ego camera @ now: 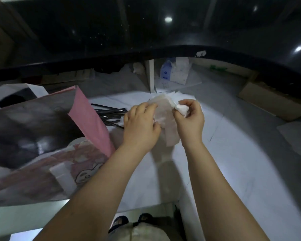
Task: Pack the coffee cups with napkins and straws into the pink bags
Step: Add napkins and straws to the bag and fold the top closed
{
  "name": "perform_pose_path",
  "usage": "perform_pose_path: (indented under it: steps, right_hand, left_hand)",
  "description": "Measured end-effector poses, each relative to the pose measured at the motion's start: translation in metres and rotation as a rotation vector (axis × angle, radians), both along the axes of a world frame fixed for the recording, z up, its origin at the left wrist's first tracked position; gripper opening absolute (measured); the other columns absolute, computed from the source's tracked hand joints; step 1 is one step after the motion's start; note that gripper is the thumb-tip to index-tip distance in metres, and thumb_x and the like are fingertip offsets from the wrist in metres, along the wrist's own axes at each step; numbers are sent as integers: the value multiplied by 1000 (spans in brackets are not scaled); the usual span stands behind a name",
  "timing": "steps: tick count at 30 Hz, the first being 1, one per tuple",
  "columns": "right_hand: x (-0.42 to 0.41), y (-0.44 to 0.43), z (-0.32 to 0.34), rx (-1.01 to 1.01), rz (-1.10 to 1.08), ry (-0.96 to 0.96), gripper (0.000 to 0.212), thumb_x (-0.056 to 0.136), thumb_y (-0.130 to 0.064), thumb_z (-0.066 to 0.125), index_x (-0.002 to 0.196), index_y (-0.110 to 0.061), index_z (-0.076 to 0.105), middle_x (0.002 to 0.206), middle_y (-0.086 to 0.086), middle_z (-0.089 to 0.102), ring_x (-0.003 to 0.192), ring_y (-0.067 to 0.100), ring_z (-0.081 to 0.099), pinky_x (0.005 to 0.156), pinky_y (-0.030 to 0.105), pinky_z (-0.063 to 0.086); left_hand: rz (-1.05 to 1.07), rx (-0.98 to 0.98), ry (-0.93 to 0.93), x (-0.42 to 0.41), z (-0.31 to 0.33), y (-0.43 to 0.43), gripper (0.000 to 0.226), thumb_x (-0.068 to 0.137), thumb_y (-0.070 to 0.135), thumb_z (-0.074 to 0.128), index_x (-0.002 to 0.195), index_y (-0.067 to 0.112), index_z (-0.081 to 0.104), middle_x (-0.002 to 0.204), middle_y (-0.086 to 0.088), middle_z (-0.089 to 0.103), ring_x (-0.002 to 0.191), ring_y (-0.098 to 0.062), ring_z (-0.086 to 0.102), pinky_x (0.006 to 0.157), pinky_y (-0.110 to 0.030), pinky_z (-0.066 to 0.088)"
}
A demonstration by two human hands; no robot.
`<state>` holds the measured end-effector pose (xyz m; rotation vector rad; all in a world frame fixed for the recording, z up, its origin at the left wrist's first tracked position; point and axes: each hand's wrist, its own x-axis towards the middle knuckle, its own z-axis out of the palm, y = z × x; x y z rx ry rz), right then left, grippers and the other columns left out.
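Note:
Both hands hold a thin white napkin (165, 117) above the white counter (233, 153). My left hand (140, 124) pinches its left side, and my right hand (189, 117) grips its crumpled upper right corner. The napkin hangs down between the two hands. An open pink bag (87, 119) with a cartoon print lies on its side at the left, its mouth facing the hands. Several black wrapped straws (109, 113) lie on the counter just behind the bag. I see no coffee cup clearly; the bag's inside is dark.
A raised black counter ledge (181, 51) curves across the back. Under it stand a blue and white tissue box (174, 72) and a white divider post (150, 75). A cardboard box (268, 100) sits at the right. More white napkins (181, 95) lie behind my hands.

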<state>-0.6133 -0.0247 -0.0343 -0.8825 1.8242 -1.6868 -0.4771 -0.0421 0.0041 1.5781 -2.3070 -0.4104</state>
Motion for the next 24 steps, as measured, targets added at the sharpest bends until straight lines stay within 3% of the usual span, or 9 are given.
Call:
perform_pose_path:
  steps: [4,7,13,21,24]
  right_hand:
    - [6,22,40,-59,10,58,32,77,-5,68,86,-34,57,83,-23,63,73,-5,58,66,15,49]
    - [15,35,74,-130,-6,112,31,79,-6,69,87,-33,57,81,-24,63,73,-6,58,60,11,47]
    - [43,51,117,-215,-29,91,25,78,-14,73,89,-33,60,85,-18,65,78,3,63,60,19,55]
    - [110,35,154,-260,105,123,24,78,-18,74,88,-37,62,89,-19,64,78,-4,62,53,12,50]
    - [140,26,165,-270,181,162,25,79,-23,76,89,-39,60,92,-22,63,82,-4,61,57,15,52]
  left_hand:
    - [-43,-74,30,7,32,8,54,87,21,58,140,25,46,138,1,48,130,-23,37,106,-38,25]
    - [-45,-148,102,17,61,14,52,88,23,58,138,26,47,135,1,51,127,-23,39,103,-39,28]
    - [-32,-280,129,61,103,20,45,89,31,60,134,29,50,129,3,54,124,-21,44,104,-41,33]
    - [127,-222,128,153,108,21,44,90,33,58,133,30,51,124,3,57,120,-22,46,101,-44,35]
    - [257,-196,126,199,106,23,41,87,32,62,127,32,55,117,4,60,114,-23,52,96,-46,40]
